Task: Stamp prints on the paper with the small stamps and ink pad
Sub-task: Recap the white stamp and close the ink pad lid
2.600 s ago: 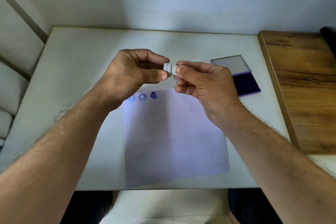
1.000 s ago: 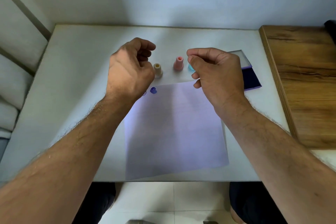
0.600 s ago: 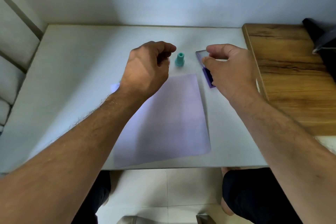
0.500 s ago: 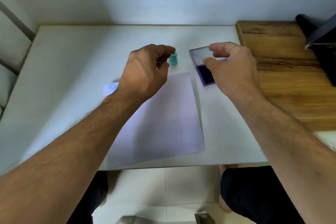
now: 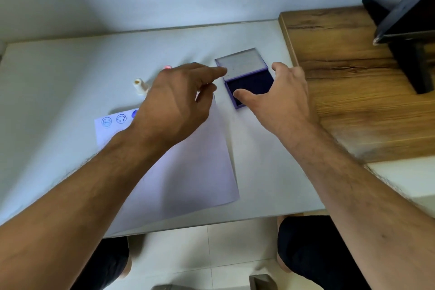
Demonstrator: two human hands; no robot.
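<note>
**Purple ink pad open between two reaching hands**

Dark trousers and pale floor tiles show nearest, under the edge of a white table (image 5: pixel 58 82). On that table lies the paper (image 5: pixel 188 172), a pale lilac sheet, bare over most of its face. Both forearms cross above it. At its far left corner, just left of the left wrist, sit two round face prints (image 5: pixel 114 120) in blue, with a third darker print half hidden behind the hand.

Beyond the sheet the left hand (image 5: pixel 174 101) hangs over its far edge, fingers loosely spread, the forefinger stretched out toward the lid of the ink pad (image 5: pixel 249 77); whether the tip touches it cannot be told. The right hand (image 5: pixel 280 101) is spread wide, thumb over the near end of the dark ink tray and fingers along its right side. Neither hand holds a stamp.

Left of the left-hand fingers stands a cream stamp (image 5: pixel 140 86), upright; the top of a pink stamp (image 5: pixel 167 67) peeks just behind the knuckles. Right of the right hand lies a wooden board (image 5: pixel 353 101), bearing a dark stand (image 5: pixel 409 30) at its far end.
</note>
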